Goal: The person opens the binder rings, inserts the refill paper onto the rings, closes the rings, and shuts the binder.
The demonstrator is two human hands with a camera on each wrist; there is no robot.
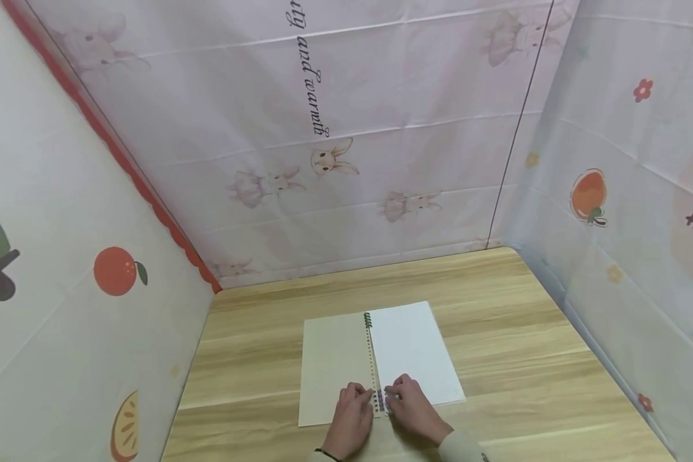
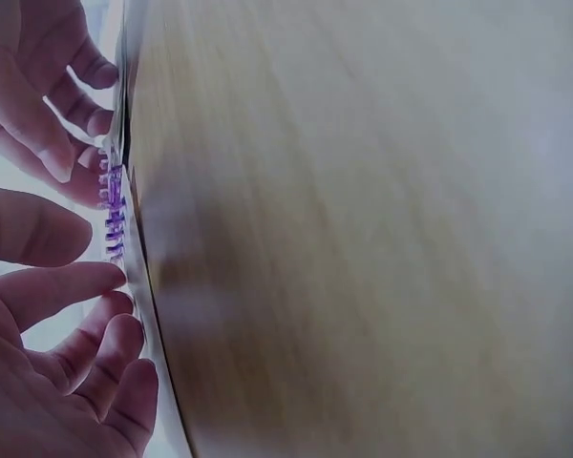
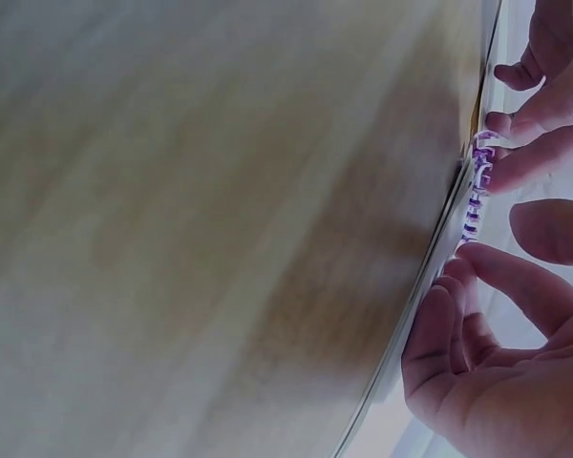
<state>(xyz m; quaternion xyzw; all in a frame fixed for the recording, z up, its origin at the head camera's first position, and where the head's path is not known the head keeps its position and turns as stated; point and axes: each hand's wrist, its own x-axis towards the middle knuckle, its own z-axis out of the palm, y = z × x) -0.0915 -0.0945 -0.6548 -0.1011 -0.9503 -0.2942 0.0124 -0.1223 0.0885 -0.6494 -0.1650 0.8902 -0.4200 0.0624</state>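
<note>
A loose-leaf notebook lies open on the table, its beige cover (image 1: pixel 335 353) on the left and a stack of white sheets (image 1: pixel 412 346) on the right. Punched holes run along the inner edges. Dark green binding rings (image 1: pixel 368 319) join the far end. At the near end are purple binding rings (image 1: pixel 381 401), seen close in the left wrist view as a short purple comb (image 2: pixel 115 215). My left hand (image 1: pixel 352 414) holds them from the left with curled fingers, and my right hand (image 1: pixel 412 407) from the right. Whether the rings are fastened is hidden.
The wood-grain table (image 1: pixel 254 359) reaches out around the notebook on all sides. Printed cloth walls (image 1: pixel 346 218) enclose its back, left and right edges.
</note>
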